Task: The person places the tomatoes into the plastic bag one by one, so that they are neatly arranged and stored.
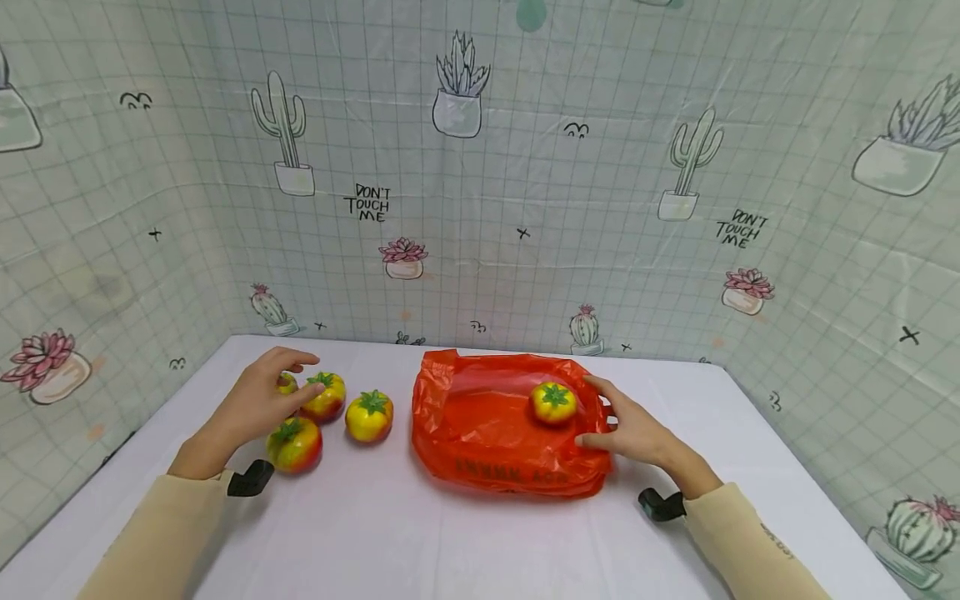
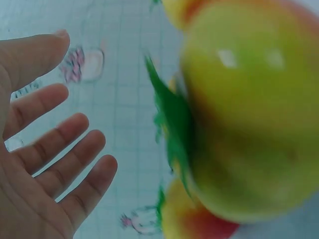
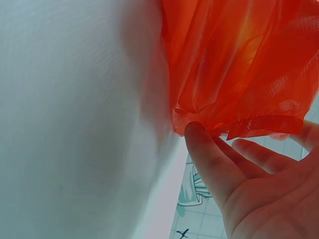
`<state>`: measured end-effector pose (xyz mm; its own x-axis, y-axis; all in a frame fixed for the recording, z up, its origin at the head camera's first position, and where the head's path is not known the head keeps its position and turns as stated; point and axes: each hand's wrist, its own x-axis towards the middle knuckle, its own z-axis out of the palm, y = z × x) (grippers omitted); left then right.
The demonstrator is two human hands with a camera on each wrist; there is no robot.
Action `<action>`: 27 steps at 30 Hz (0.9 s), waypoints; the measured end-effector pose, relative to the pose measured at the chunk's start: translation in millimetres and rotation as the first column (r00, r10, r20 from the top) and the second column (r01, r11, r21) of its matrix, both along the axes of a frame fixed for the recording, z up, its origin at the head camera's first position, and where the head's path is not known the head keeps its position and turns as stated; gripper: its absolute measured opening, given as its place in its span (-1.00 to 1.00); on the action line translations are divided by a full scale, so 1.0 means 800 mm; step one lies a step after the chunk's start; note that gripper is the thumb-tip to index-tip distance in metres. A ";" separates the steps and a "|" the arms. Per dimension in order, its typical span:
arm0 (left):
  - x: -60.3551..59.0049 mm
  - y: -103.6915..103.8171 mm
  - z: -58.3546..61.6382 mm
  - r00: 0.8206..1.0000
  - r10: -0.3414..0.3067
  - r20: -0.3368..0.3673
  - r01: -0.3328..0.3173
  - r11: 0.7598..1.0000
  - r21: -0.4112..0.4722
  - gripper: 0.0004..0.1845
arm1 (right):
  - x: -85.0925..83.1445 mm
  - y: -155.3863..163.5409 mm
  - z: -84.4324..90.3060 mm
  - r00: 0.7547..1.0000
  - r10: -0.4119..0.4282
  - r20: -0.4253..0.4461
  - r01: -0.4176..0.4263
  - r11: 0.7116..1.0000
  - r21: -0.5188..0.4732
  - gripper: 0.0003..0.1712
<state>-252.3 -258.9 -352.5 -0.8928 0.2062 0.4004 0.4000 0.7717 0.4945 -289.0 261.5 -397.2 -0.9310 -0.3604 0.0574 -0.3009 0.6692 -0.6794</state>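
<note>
My left hand (image 1: 258,400) hovers with spread, straight fingers over a group of yellow-red tomatoes with green tops. One tomato (image 1: 324,396) lies at its fingertips, another (image 1: 295,444) by the wrist, a third (image 1: 369,415) further right. A smaller one (image 1: 286,382) is mostly hidden under the fingers. In the left wrist view the hand (image 2: 45,164) holds nothing and a blurred tomato (image 2: 249,114) looms close. An orange plastic bag (image 1: 495,433) lies flat with one tomato (image 1: 553,402) on it. My right hand (image 1: 633,429) pinches the bag's right edge (image 3: 239,64) between thumb (image 3: 204,149) and fingers.
Everything lies on a white table (image 1: 450,542) enclosed on three sides by a cactus-print sheet (image 1: 525,208). Bare tabletop stretches in front of the bag and tomatoes. Black wrist-camera mounts (image 1: 251,477) show at both cuffs.
</note>
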 end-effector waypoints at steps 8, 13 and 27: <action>-0.003 -0.029 -0.010 0.995 0.071 0.072 -0.073 0.997 0.029 -0.54 | 0.001 -0.002 0.000 1.000 -0.004 0.004 0.004 1.000 -0.003 0.09; -0.007 -0.036 -0.012 0.989 0.093 0.112 -0.097 0.995 0.036 -0.51 | 0.002 -0.001 0.000 1.000 -0.009 0.009 0.009 1.000 0.006 0.10; -0.016 -0.055 -0.024 0.969 0.122 0.217 -0.131 0.991 0.026 -0.32 | 0.001 0.000 -0.001 1.000 -0.004 0.004 0.004 1.000 0.011 0.10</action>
<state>-264.8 -302.8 -371.3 -0.9765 0.0736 0.2025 0.1816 0.7869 0.5897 -288.2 261.2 -397.7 -0.9327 -0.3572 0.0502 -0.2957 0.6776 -0.6734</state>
